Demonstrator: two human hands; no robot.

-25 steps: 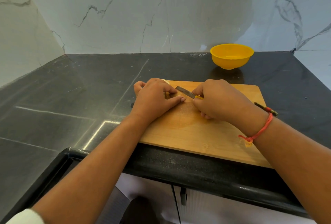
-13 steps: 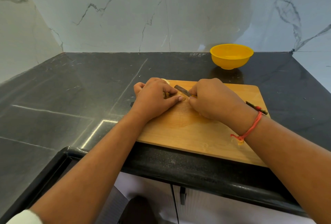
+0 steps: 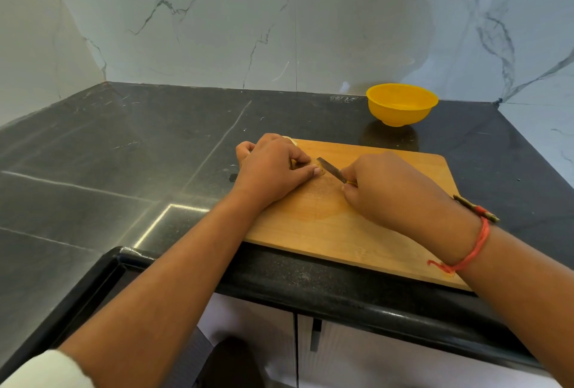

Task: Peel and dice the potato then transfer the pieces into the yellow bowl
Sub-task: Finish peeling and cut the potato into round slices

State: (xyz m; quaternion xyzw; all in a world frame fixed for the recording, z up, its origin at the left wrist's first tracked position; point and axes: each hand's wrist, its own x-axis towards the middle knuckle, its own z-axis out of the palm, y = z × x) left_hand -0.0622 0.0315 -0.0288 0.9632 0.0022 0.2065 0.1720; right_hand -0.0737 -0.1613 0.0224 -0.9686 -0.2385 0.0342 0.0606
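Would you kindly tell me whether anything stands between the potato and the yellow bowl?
Nothing visible does: only wooden cutting board and black stone counter lie between the potato and the round yellow plastic bowl.

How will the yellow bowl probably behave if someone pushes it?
The yellow bowl looks like thin plastic with nothing visible inside, so probably light. Its foot is narrower than its rim, so a push near the rim might tip it. The glossy counter would likely let it slide.
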